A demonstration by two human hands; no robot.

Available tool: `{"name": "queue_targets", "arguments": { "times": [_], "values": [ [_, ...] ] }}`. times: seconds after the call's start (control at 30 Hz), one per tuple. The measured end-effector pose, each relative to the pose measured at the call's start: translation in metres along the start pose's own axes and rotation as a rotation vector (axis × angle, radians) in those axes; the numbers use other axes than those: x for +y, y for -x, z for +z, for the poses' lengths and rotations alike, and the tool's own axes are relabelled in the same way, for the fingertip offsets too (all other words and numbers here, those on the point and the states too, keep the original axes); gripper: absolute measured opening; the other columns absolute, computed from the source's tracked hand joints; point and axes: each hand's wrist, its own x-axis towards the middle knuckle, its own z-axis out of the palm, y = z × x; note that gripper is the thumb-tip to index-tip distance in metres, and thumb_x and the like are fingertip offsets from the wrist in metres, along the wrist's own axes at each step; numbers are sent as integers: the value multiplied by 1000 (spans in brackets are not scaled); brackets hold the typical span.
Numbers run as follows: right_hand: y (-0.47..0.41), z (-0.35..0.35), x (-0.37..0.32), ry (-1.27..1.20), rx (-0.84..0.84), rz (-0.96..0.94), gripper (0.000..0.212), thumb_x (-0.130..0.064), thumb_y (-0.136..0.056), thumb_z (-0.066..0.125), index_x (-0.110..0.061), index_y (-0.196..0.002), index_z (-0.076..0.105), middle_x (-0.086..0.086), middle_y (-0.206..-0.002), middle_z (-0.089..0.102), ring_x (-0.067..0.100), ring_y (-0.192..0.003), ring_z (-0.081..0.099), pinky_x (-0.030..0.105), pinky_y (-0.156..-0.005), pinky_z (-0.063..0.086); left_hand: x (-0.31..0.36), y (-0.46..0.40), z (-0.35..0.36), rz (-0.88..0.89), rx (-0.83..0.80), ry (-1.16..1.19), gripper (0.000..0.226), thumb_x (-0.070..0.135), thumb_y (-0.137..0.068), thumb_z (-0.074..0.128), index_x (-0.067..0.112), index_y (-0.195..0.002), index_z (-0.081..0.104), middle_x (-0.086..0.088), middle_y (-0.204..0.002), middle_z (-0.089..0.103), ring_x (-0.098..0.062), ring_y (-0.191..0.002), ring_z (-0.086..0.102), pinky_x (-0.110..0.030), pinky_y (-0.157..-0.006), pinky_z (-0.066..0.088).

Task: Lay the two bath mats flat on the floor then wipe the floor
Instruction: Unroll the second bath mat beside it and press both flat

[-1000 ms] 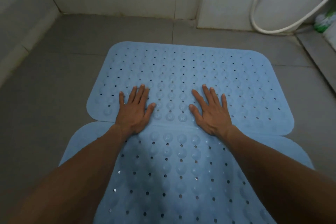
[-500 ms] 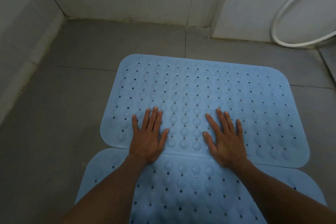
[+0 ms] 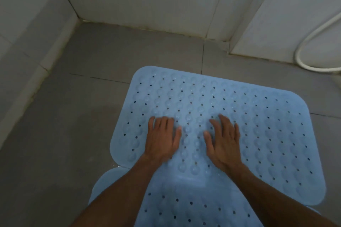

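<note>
Two light-blue rubber bath mats with bumps and small holes lie on the grey tiled floor (image 3: pixel 77 131). The far mat (image 3: pixel 258 134) lies flat, its near edge overlapping the near mat (image 3: pixel 184 206), which runs out of the bottom of the view under my forearms. My left hand (image 3: pixel 162 138) and my right hand (image 3: pixel 224 142) rest palm-down, fingers slightly spread, on the middle of the far mat. Neither hand holds anything.
White tiled walls meet the floor at the back and left, forming a corner (image 3: pixel 79 19). A white hose (image 3: pixel 302 49) loops against the wall at the right. Bare grey floor stretches left of the mats.
My hands have slid forward from the far mat's near edge to its middle. The view has swung left and down, so the mats sit lower and further right.
</note>
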Motion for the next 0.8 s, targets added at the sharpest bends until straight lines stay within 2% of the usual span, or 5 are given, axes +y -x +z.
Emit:
{"name": "queue_targets", "arguments": {
  "times": [0.1, 0.2, 0.4, 0.7, 0.8],
  "values": [
    [-81, 4, -53, -97, 41, -3, 60, -56, -100, 20, -24, -149, 35, 8, -165, 17, 24, -154, 7, 49, -125, 0, -30, -71, -3, -94, 127, -64, 46, 36, -98, 34, 5, -122, 57, -14, -122, 60, -31, -114, 55, -50, -109, 32],
    [-150, 19, -94, -116, 55, -7, 60, -52, -103, 20, -20, -154, 28, 9, -166, 9, 24, -154, 0, 49, -124, -5, -64, -135, 2, -151, 118, -147, 51, 35, -100, 32, 0, -132, 49, -20, -135, 53, -35, -126, 47, -52, -114, 26],
    [-197, 44, -107, 43, 56, -61, 68, -52, -101, 14, -15, -158, 22, 7, -167, 7, 20, -155, -1, 51, -124, -6, -96, -180, 30, 4, -73, -187, 68, 47, -102, 22, 4, -153, 13, -14, -162, 6, -26, -151, 4, -46, -121, -7],
    [-185, 44, -104, 20, 37, 97, 64, -53, -103, 16, -20, -157, 20, 9, -167, 7, 22, -155, -3, 52, -124, -2, -88, -163, 30, -37, -109, -107, 68, 46, -101, 20, 1, -152, 19, -18, -161, 15, -28, -150, 11, -47, -122, 1],
    [-188, 45, -105, 20, 58, 104, 64, -53, -102, 20, -18, -155, 25, 8, -166, 13, 22, -155, 2, 52, -124, 2, -89, -159, 27, -45, -127, -118, 68, 45, -101, 21, 2, -153, 14, -19, -162, 8, -29, -151, 5, -51, -122, 4]
  ]
}}
